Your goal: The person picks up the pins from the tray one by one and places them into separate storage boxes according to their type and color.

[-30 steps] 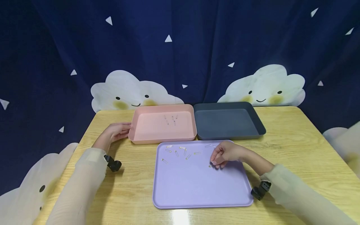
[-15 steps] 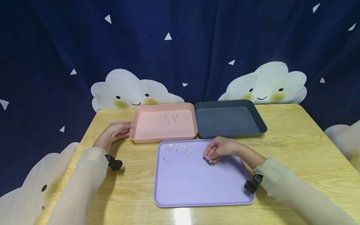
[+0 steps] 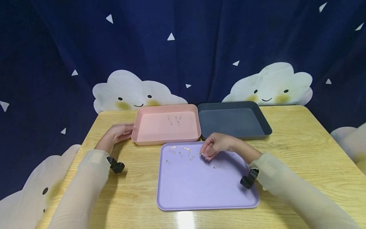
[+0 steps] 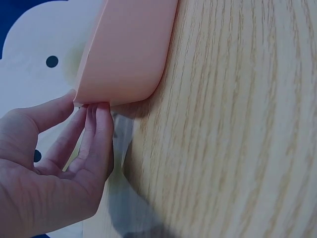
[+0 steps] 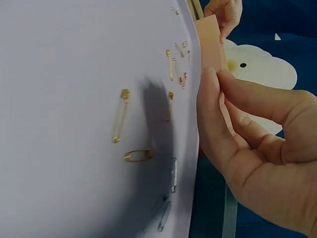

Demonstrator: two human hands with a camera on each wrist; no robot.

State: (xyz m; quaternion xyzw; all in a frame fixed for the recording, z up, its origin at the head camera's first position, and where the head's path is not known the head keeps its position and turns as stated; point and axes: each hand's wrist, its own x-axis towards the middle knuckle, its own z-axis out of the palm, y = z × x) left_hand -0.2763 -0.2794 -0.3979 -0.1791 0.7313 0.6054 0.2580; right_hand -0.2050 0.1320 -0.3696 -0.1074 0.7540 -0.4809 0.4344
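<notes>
Left: the left hand [image 3: 118, 133] is at the left end of a shallow, rectangular pink plastic-looking tray [image 3: 154, 130], fingers fairly straight against the outer wall, thumb at the rim. Decent brace; light pressure should stop the tray sliding on the pale wood-grain counter [image 3: 137, 190]. Several silver-toned metal safety pins [image 3: 178, 123] lie inside, far side, right of middle.

Next, nearer: rectangular lilac tray [image 3: 197, 190], with gold-toned metal safety pins [image 3: 180, 154] scattered over its far left part. Right hand [image 3: 215, 145] is over the far part, thumb and index tips together, low beside a gold-toned pin; can't tell if a pin is between them. Best: pinch one pin at an end, lift straight up, don't drag neighbours. A lone gold-toned pin [image 3: 217, 167] lies just nearer; silver-toned pins [image 5: 174, 174] lie to the right.

Far right: rectangular dark blue-grey tray [image 3: 234, 122] beside the pink one.

No brands or labels seen; any marks on the black wrist cameras [image 3: 249, 178] too small to read.
</notes>
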